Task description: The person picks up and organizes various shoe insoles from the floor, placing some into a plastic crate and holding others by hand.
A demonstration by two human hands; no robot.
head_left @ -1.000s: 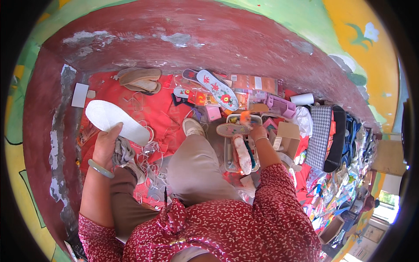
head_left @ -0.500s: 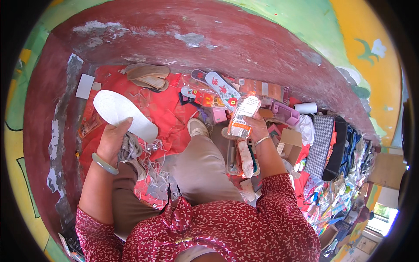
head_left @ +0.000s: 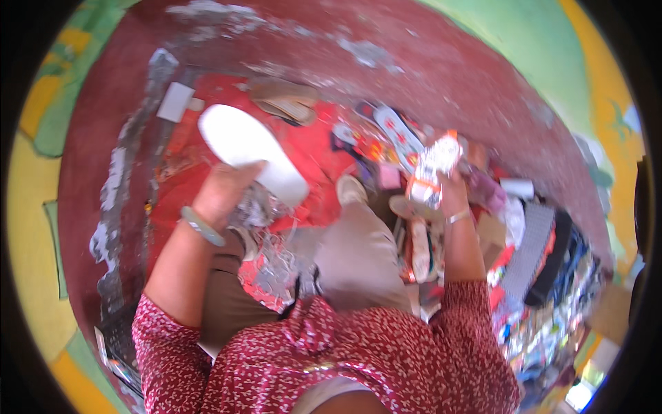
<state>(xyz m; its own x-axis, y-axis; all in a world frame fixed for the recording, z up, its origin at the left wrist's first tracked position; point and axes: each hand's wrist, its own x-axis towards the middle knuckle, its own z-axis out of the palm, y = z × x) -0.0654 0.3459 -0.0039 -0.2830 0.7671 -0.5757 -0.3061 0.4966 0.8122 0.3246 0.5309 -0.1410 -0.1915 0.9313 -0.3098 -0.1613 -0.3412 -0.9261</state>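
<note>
Because the whole view is smeared by motion, edges are soft everywhere, even along the dark red wall [head_left: 441,69] on the far side. Below it spreads a red cloth [head_left: 321,152], its near part covered by the person's trousers [head_left: 358,255] and a blurred tangle of pale cord [head_left: 276,272]. To the right, a heap of goods [head_left: 545,338] is too smeared to sort into separate items; a grey cloth [head_left: 527,252] lies at its far end. On the left, above the red cloth, the white insole [head_left: 252,148] is pinched at its near edge by the left hand [head_left: 224,190], thumb on top, the fingers underneath hidden. Farther right, the right hand [head_left: 452,193] is closed around a shiny packet [head_left: 433,169], whose glare hides its contents. Beyond the packet lies a flowered insole [head_left: 400,136], its pattern blurred. Nearer, a pale insole [head_left: 419,252] sits partly in shadow.
</note>
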